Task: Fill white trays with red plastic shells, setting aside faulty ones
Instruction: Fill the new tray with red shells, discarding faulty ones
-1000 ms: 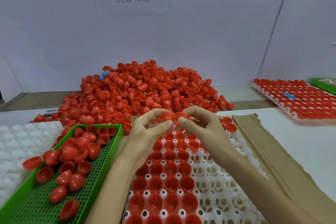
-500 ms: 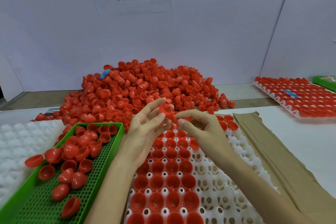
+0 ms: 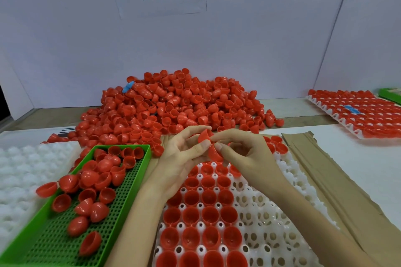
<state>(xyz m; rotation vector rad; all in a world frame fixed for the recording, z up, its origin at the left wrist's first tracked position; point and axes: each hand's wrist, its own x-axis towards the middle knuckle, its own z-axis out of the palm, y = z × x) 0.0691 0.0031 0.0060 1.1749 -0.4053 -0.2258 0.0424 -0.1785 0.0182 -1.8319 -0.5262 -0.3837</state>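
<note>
Red shells (image 3: 213,155): pinched by my left hand (image 3: 180,160) and right hand (image 3: 245,154); white tray (image 3: 271,223), 6 o'clock, part-filled; green tray (image 3: 54,245), 8 o'clock, loose ones.

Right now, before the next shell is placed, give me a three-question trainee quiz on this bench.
1. True or false: the green perforated tray holds no shells.
2. In the white tray under the hands, the filled cups lie toward: A) the person's left; B) the person's right; C) nowhere, all are empty.
3. Fill in: the left hand and right hand together pinch red ____ above that tray.

Key: 1 false, red shells lie loose in it. 2 A. 3 shells: see the held shells.
</note>
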